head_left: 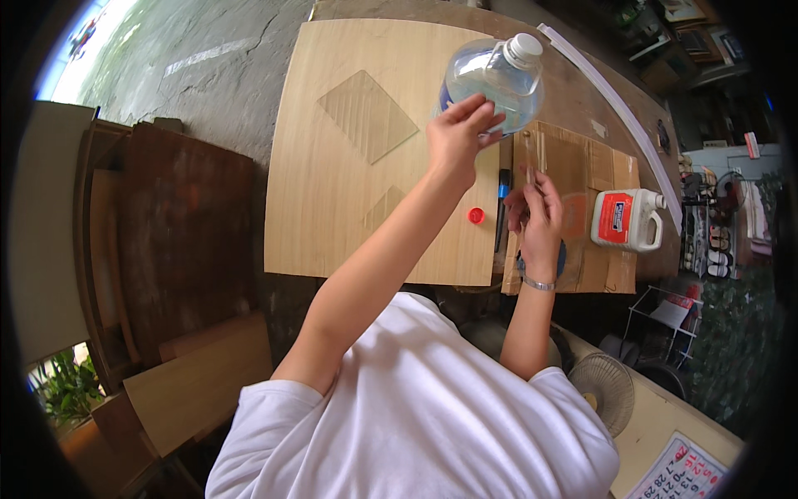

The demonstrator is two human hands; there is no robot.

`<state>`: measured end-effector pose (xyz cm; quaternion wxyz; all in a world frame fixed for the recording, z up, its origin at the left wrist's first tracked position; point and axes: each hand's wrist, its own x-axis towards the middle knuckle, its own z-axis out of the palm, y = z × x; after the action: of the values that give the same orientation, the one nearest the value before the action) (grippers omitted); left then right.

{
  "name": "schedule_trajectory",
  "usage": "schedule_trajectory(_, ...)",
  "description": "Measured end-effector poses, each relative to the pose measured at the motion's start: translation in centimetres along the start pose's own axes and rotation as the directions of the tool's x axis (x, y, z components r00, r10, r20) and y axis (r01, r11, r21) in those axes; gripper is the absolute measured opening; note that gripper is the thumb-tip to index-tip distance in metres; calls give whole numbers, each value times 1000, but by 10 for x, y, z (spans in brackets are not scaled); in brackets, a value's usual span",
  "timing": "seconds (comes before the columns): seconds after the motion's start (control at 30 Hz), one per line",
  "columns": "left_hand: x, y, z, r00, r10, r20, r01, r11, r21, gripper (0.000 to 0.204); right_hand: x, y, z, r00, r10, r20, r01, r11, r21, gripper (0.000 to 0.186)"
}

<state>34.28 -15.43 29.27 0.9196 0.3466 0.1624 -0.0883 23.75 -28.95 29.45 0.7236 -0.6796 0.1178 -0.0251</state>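
My left hand (461, 137) is raised in front of a large clear plastic bottle (499, 79) with a white cap. Its fingers are slightly bent and apart; whether they touch the bottle I cannot tell. My right hand (539, 212) is closed around a slim rod-like tool (529, 170) over the cardboard, its far end pointing away from me. A rectangular glass pane (367, 116) lies on the pale wooden board (307, 224). A smaller glass piece (384, 204) is partly behind my left forearm. Between my arms are a red cap (475, 215) and a black marker with a blue band (501, 208).
Flattened cardboard (615, 170) covers the table's right side. A white jug (629, 219) with a red label stands on it. A long pale strip (623, 108) curves along the far right edge. Brown wooden panels (191, 224) stand at left; a fan (600, 392) is near my right elbow.
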Motion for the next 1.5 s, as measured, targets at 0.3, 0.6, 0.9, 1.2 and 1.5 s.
schedule_trajectory(0.3,-92,-11,-287,755,312,-577,31,862,506,24,-31,75,0,988,104,117,-132,956,264,17)
schedule_trajectory(0.6,-136,-77,-338,702,241,-670,229,815,532,40,-6,196,35,938,219,269,-122,934,-336,11)
schedule_trajectory(0.9,-61,-121,-268,627,61,-776,403,827,391,53,43,248,94,955,29,294,234,532,-814,23)
schedule_trajectory(1.2,-52,-120,-263,494,50,-868,337,909,245,41,50,253,93,959,90,269,176,556,-812,23)
schedule_trajectory(1.5,-69,-105,-276,636,35,-771,133,979,154,24,53,249,81,958,-17,286,129,917,-377,23)
